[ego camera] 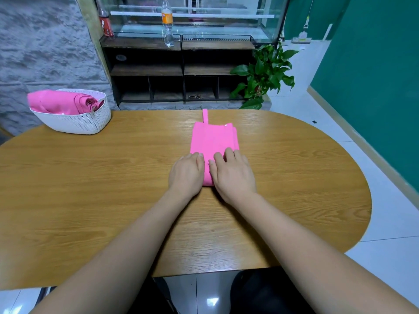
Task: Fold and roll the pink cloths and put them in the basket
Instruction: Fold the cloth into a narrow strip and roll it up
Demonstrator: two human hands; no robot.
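- Both my forearms are reaching over the bench (90, 177).
- My left grip (186, 172) and right grip (232, 175) are clamping, fingers curled, on the near end of the folded pink cloth (213, 137) lying mid-bench.
- Rolled pink cloths (61, 103) are sitting in the white basket (74, 123), far left.

Cloth: a pink cloth (214, 138) lies folded into a narrow strip mid-table, its loop pointing far.
Left hand (187, 174): palm down on the cloth's near end, fingers bent.
Right hand (233, 175): just beside it, also on the near end; a grip cannot be told.
Basket (77, 123): white, far left on the wooden table (90, 189), holding rolled pink cloths (61, 102).
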